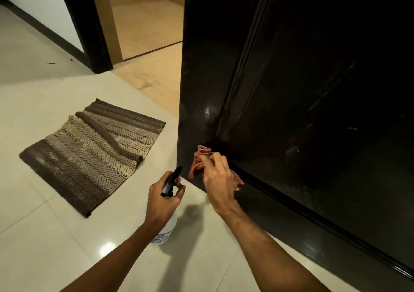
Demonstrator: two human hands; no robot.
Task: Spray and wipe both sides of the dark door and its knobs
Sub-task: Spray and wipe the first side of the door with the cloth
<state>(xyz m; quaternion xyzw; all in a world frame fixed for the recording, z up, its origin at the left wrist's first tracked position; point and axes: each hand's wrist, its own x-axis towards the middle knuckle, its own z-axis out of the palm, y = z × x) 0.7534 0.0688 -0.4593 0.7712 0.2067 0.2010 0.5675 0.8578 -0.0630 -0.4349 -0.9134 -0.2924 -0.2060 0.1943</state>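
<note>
1. Looks down along the lower part of the dark door [313,78], which stands open at the right of the view, glossy, with a moulded panel line running down its face.
2. Grips a reddish patterned cloth [199,164] in the right hand [220,179], fingers curled round the bunched fabric, and presses it against the door's face near the bottom corner, close to the free edge.
3. Holds a spray bottle [167,231] in the left hand [164,198], fingers wrapped round the neck beneath the black trigger head, nozzle angled up towards the door's edge.
4. Shows the bottle's clear body and printed label below the wrist; cannot tell whether its base touches the floor.
5. Places the two hands near each other but apart: the left just off the door's edge, the right on its face.
6. Takes in a brown-and-cream striped mat [94,155], rumpled on pale glossy floor tiles [56,247] to the left, well apart from both hands.
7. Opens past the door's edge onto beige flooring [145,22], bordered at left by a dark door frame [83,22].
</note>
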